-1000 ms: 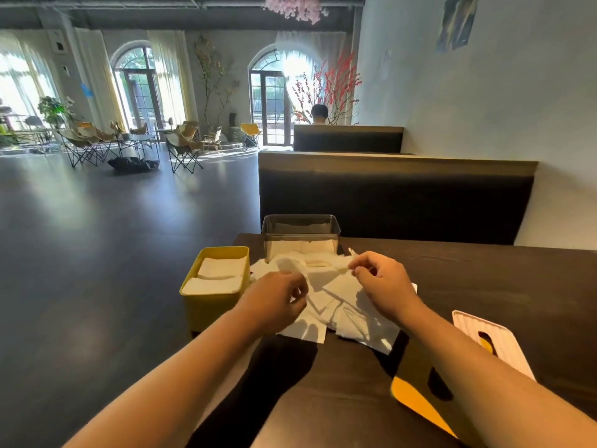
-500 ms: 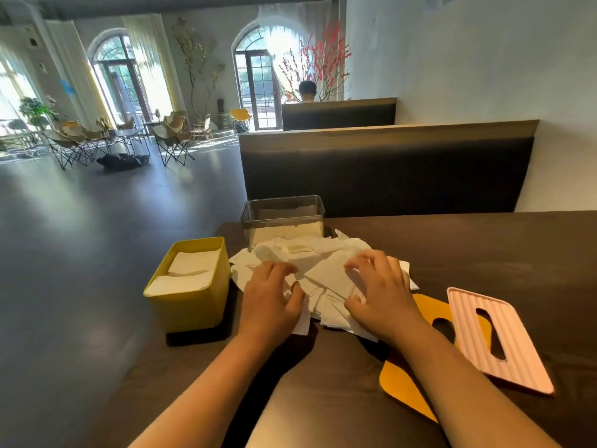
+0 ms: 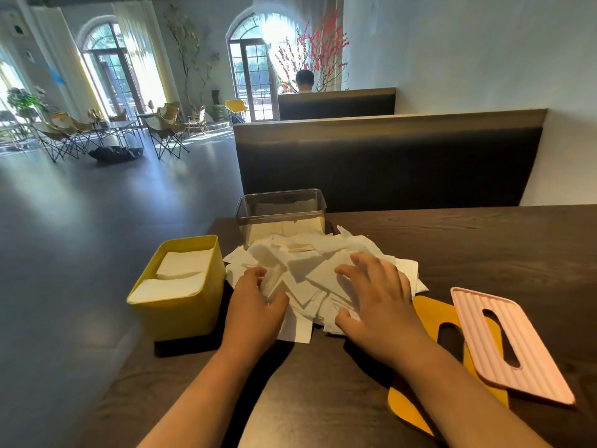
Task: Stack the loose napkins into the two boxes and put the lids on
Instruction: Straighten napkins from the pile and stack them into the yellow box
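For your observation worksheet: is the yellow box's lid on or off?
Off. The yellow box shows stacked napkins through its open top, and the yellow lid lies flat on the table partly under the pink lid.

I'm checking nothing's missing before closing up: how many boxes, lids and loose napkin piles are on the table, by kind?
Boxes: 2, yellow box, clear box
Lids: 2, yellow lid, pink lid
Loose napkins: 1 pile, sheets too overlapped to count
Total: 5

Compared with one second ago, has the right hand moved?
Yes. Against the clear box, the right hand has come down: earlier it pinched a napkin above the pile, now its fingers lie spread on the loose napkins.
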Motion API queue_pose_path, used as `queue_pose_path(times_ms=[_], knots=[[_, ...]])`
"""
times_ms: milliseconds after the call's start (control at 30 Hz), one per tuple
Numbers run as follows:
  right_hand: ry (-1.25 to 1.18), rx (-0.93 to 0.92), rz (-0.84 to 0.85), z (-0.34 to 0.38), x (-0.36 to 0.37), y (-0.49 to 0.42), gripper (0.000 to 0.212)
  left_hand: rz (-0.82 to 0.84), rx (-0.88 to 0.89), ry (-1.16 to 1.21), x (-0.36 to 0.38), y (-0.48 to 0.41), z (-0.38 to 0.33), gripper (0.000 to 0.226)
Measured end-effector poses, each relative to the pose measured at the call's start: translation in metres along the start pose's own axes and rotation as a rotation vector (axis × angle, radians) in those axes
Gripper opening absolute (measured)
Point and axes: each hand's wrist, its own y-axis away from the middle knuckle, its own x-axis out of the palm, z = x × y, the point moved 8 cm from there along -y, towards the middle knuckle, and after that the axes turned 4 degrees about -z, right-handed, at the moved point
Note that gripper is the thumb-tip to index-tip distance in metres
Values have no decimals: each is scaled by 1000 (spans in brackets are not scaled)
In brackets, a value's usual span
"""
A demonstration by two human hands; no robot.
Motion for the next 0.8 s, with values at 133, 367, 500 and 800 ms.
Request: queue_pose_path(times_ms=[133, 367, 500, 800], knots=[[-19, 48, -48, -5, -4, 0, 63, -10, -40, 59, -2, -1, 2, 47], [11, 89, -144, -11, -10, -1, 53, -53, 125, 38, -4, 12, -16, 45], [-74, 84, -234, -14, -17, 1, 43, -37, 150, 31, -3, 14, -20, 44], [-275, 38, -515, -19, -34, 9, 38, -27, 199, 7, -4, 22, -25, 41]])
